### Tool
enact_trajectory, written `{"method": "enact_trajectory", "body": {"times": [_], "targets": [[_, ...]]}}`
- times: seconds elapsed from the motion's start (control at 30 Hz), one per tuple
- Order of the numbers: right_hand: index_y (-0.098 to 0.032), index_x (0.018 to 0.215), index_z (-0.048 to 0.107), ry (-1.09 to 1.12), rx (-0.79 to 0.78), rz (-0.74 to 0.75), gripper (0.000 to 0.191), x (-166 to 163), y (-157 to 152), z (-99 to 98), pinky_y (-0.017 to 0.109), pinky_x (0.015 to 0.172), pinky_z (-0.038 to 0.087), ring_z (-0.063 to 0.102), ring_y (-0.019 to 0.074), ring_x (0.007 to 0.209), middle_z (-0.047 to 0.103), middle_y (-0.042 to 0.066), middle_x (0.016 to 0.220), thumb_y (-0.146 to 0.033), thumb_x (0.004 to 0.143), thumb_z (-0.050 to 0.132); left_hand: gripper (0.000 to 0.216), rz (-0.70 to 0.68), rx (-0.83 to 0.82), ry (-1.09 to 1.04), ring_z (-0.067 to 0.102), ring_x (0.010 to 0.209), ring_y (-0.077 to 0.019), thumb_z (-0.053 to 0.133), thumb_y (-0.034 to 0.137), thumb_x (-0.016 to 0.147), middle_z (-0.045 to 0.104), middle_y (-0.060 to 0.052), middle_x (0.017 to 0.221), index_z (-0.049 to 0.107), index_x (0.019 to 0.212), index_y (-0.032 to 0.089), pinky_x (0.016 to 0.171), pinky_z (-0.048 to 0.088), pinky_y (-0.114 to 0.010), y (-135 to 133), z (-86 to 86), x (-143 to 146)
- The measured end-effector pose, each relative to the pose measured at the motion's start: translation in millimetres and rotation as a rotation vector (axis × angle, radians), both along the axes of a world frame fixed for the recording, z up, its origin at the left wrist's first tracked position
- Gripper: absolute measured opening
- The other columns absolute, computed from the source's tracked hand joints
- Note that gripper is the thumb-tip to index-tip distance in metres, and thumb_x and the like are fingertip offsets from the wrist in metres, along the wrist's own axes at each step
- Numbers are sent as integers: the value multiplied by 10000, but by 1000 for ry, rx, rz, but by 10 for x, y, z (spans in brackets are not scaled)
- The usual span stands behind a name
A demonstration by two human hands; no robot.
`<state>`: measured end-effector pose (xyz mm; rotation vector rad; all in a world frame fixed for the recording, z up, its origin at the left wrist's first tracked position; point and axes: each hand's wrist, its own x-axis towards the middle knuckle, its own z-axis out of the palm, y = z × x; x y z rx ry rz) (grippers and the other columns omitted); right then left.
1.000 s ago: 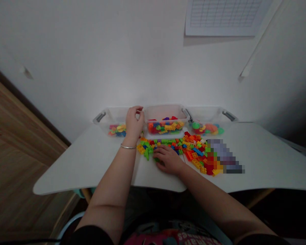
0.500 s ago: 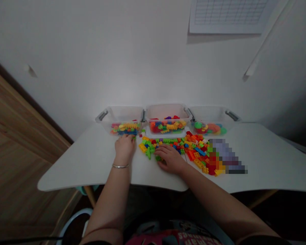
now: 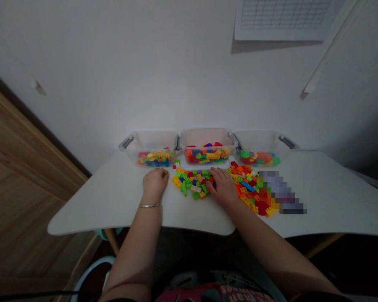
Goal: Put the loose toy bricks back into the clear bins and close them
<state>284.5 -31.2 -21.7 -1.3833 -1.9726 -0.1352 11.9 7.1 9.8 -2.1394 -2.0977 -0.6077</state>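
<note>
My left hand (image 3: pixel 155 183), with a bracelet at the wrist, rests on the white table just in front of the left bin. Its fingers are curled closed, and a bit of a green building block (image 3: pixel 168 173) shows at their edge. My right hand (image 3: pixel 225 186) lies over the middle of a spread pile of colourful building blocks (image 3: pixel 195 188). Its fingers reach forward and the thumb stands apart, with blocks beneath and around them. Green and yellow pieces lie to its left, orange and red blocks (image 3: pixel 244 191) to its right.
Three clear plastic bins stand along the wall: a left bin (image 3: pixel 154 140), a middle bin (image 3: pixel 206 136) and a right bin (image 3: pixel 258 140), each partly filled with colourful toy pieces. A blurred-out item (image 3: pixel 280 191) lies right of the pile. The white table (image 3: pixel 107 201) has a curved front edge.
My right hand has moved right and slightly away from me across the pile, uncovering green, white and yellow blocks. My left hand has drawn back slightly from the left bin, fingers more curled.
</note>
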Motion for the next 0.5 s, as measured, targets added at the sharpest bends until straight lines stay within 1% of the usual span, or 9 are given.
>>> {"method": "enact_trajectory", "body": {"times": [0.1,0.17,0.23,0.4,0.5], "targets": [[-131,1254,608,-24,-55,-40,416,-5,27,-52,546,1090,365,473,342,1288,576,165,1354,-347,913,508,215,-23,38,-144,649,871,-234,566,302,824,712,-84,942,690,968,201,782,496,-329,38,-30,9],[-126,1249,614,-38,-77,-44,415,-12,34,-67,547,1095,365,468,345,1297,571,168,1361,-351,919,501,285,-60,59,-260,644,884,-226,596,299,804,707,-89,964,671,1050,178,802,506,-326,74,-47,19],[-118,1257,609,-50,-92,-42,424,-18,34,-66,541,1101,365,472,341,1295,576,166,1356,-352,922,497,321,-114,70,-329,639,873,-222,609,287,794,700,-96,974,673,1085,166,823,515,-338,107,-61,28],[-104,1258,608,-55,-107,-37,430,-29,27,-42,507,1109,365,499,314,1267,607,164,1314,-353,929,490,279,-324,66,-382,627,876,-207,639,260,778,685,-76,973,701,1042,194,859,522,-353,125,-71,61],[-108,1251,615,-63,-125,-35,426,-28,31,-34,493,1116,355,505,305,1262,612,155,1308,-358,929,489,269,-328,116,-492,630,883,-200,639,250,773,685,-68,960,688,1029,185,848,525,-346,95,-45,138]]}}
